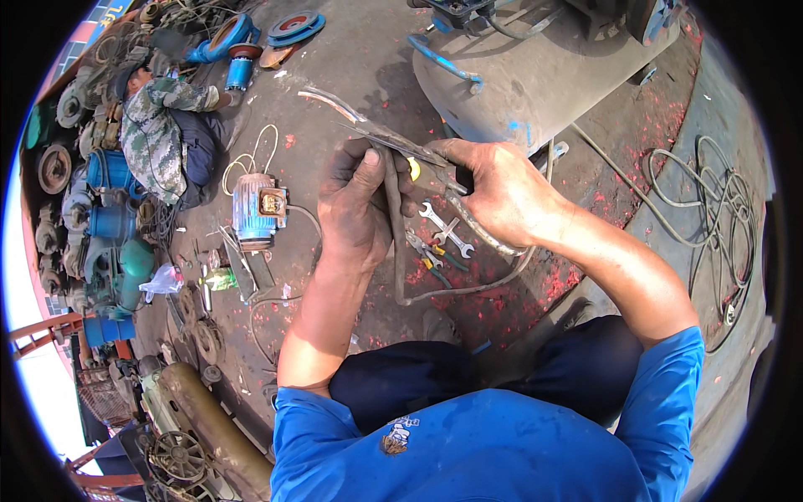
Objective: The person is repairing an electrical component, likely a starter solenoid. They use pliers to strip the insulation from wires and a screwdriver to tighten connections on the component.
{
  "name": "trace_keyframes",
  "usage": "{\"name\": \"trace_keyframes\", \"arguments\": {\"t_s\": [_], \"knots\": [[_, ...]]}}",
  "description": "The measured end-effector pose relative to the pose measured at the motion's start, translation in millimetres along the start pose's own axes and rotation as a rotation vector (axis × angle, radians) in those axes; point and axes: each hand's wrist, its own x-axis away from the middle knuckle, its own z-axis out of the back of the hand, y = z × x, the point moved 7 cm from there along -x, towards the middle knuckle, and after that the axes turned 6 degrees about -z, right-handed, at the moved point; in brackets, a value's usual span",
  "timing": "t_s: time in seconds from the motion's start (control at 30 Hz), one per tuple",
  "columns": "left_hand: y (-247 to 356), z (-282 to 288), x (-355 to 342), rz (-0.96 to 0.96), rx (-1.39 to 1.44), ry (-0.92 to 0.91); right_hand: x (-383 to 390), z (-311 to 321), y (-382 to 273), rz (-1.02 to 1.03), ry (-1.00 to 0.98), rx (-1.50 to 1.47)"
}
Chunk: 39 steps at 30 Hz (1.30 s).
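Note:
My left hand (358, 205) is closed around a grey cable (396, 251), its thumb pointing up. The cable's frayed, stripped end (328, 100) sticks out beyond my hands, toward the upper left. Against the cable, my right hand (510, 188) grips a narrow, dark metal tool (411, 149) like a blade; its exact kind is unclear, as my fingers cover part of it. A small yellow piece (414, 169) shows between the hands. Below them, the cable loops down and back to the right. Open-end wrenches (446, 227) and yellow-handled pliers (425, 249) lie on the ground under my hands.
A blue-and-silver electric motor (259, 211) with an open terminal box stands at left. Beyond it, a person in camouflage (163, 125) crouches near stacked motor parts (109, 180). A large grey tank (510, 92) lies ahead right. Coiled cable (711, 201) spreads at far right.

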Motion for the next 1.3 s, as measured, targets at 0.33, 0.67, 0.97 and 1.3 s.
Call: {"name": "trace_keyframes", "arguments": {"t_s": [0.33, 0.67, 0.97, 1.3], "knots": [[3.1, -13.9, 8.0, -0.106, 0.101, 0.063, 6.0, -0.8, -15.7, 0.262, 0.310, 0.351], [-3.0, -19.8, 6.9, -0.156, 0.135, 0.063, 7.5, 0.6, -23.9, 0.310, 0.416, 0.398], [-1.5, 0.5, 1.0, -0.129, -0.172, 0.039, 0.8, 1.4, -7.9, 0.220, 0.244, 0.451], [17.9, 18.7, 4.7, 0.012, -0.389, -0.105, -3.6, 8.1, 10.5, 0.113, -0.144, -0.059]]}}
